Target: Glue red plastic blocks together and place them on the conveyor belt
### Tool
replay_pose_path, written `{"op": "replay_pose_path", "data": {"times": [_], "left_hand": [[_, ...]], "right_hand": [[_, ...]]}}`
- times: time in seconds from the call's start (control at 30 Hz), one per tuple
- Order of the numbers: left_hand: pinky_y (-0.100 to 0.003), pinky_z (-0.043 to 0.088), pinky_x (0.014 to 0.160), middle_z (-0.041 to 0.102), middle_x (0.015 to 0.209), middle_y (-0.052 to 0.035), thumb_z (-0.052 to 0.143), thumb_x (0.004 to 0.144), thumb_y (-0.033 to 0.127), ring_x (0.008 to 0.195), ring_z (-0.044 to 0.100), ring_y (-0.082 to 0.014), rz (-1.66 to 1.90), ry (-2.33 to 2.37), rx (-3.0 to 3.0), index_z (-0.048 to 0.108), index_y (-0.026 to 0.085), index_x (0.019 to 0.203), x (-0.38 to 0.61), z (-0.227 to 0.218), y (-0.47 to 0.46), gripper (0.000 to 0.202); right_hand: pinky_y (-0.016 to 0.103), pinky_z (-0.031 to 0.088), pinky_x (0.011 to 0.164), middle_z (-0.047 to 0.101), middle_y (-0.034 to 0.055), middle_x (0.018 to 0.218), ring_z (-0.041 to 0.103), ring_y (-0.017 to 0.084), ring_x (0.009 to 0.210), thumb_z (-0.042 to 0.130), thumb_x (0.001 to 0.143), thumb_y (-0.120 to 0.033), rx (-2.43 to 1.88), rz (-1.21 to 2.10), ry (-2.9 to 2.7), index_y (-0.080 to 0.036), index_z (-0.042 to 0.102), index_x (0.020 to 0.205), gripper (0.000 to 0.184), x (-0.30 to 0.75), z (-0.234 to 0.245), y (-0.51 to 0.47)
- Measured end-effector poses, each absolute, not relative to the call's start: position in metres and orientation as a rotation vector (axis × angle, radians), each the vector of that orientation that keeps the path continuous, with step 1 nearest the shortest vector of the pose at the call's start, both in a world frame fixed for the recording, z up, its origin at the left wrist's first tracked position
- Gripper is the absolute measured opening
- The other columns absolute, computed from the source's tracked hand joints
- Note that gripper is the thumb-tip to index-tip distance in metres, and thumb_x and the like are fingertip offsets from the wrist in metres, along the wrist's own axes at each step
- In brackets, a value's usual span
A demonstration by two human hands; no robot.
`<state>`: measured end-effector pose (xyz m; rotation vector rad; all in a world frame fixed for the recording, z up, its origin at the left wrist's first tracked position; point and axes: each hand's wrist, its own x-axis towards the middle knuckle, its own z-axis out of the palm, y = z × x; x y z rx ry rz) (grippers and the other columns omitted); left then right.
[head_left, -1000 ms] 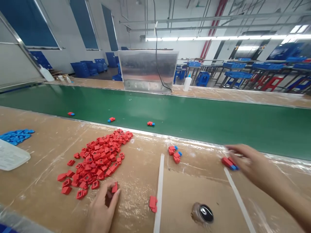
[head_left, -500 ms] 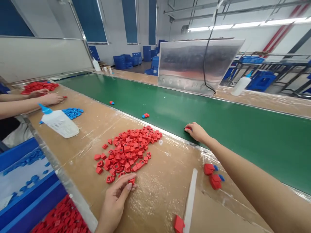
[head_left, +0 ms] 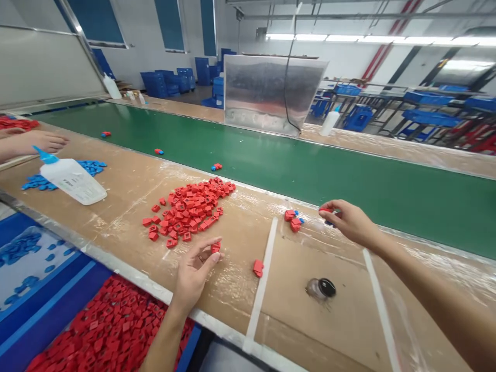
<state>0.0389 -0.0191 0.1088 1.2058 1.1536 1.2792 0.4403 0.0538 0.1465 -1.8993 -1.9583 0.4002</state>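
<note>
My left hand (head_left: pixel 194 271) pinches a small red plastic piece (head_left: pixel 215 247) between thumb and fingers, just below a loose pile of square red plastic pieces (head_left: pixel 186 212) on the brown-covered table (head_left: pixel 127 206). My right hand (head_left: pixel 349 222) is raised over the table near the belt edge, its fingertips gripping a red piece (head_left: pixel 325 210) with a bit of blue showing under it. Beside those fingers lie a few red-and-blue joined pieces (head_left: pixel 292 219). A single red piece (head_left: pixel 258 267) rests against a white strip (head_left: pixel 264 274).
A green conveyor belt (head_left: pixel 271 155) carries small red-and-blue pieces (head_left: pixel 217 166). A blue bin of red pieces (head_left: pixel 104 330) and a tray of blue pieces (head_left: pixel 27 258) sit at the near edge. Also present: a glue bottle (head_left: pixel 72 181), a small black-lidded jar (head_left: pixel 321 288), a co-worker's hand (head_left: pixel 39 142).
My right hand has come back from the belt edge over the table, holding a red piece. My view has swung, and my left hand still pinches its piece.
</note>
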Motion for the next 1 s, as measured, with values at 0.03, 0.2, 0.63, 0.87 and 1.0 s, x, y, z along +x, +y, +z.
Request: {"op": "replay_pose_path", "data": {"times": [0.03, 0.2, 0.63, 0.87, 1.0], "left_hand": [[-0.035, 0.058, 0.085, 0.069, 0.120, -0.0103, 0.073, 0.080, 0.030, 0.087, 0.070, -0.0187, 1.257, 1.104, 1.174, 0.066, 0.020, 0.113, 0.049, 0.112, -0.024, 0.035], [-0.027, 0.056, 0.087, 0.073, 0.106, -0.0075, 0.074, 0.080, 0.025, 0.091, 0.069, -0.0168, 1.020, 0.861, 1.102, 0.069, 0.019, 0.111, 0.107, 0.117, -0.051, 0.032], [-0.029, 0.054, 0.088, 0.072, 0.109, -0.0079, 0.073, 0.081, 0.027, 0.095, 0.067, -0.0186, 0.695, 0.758, 1.065, 0.068, 0.022, 0.116, 0.179, 0.082, -0.089, 0.036], [-0.029, 0.055, 0.086, 0.074, 0.098, -0.0059, 0.073, 0.080, 0.028, 0.090, 0.067, -0.0181, 0.689, 0.792, 1.012, 0.068, 0.020, 0.112, 0.170, 0.080, -0.092, 0.033], [-0.027, 0.055, 0.085, 0.073, 0.098, -0.0053, 0.074, 0.080, 0.027, 0.090, 0.067, -0.0170, 0.699, 0.767, 0.979, 0.068, 0.020, 0.111, 0.172, 0.080, -0.091, 0.033]], "right_hand": [[0.031, 0.051, 0.060, 0.066, 0.0093, 0.088, 0.064, 0.020, 0.066, 0.047, 0.092, -0.047, -1.874, 0.436, -1.921, -0.017, 0.063, 0.093, 0.034, 0.445, 0.148, 0.027], [0.037, 0.055, 0.069, 0.066, 0.0105, 0.101, 0.066, 0.022, 0.077, 0.054, 0.091, -0.051, -1.768, 0.580, -1.692, -0.020, 0.064, 0.109, 0.037, 0.457, 0.152, -0.094], [0.037, 0.056, 0.076, 0.066, 0.0082, 0.107, 0.065, 0.022, 0.086, 0.052, 0.098, -0.037, -1.804, 0.426, -1.713, -0.023, 0.059, 0.120, 0.027, 0.422, 0.139, -0.150], [0.035, 0.054, 0.072, 0.066, 0.0095, 0.102, 0.064, 0.021, 0.082, 0.049, 0.100, -0.032, -1.681, 0.306, -1.904, -0.021, 0.059, 0.115, 0.021, 0.410, 0.142, -0.129], [0.034, 0.054, 0.073, 0.065, 0.0090, 0.106, 0.065, 0.021, 0.086, 0.049, 0.100, -0.030, -1.671, 0.289, -1.938, -0.022, 0.060, 0.116, 0.021, 0.409, 0.140, -0.127]]}}
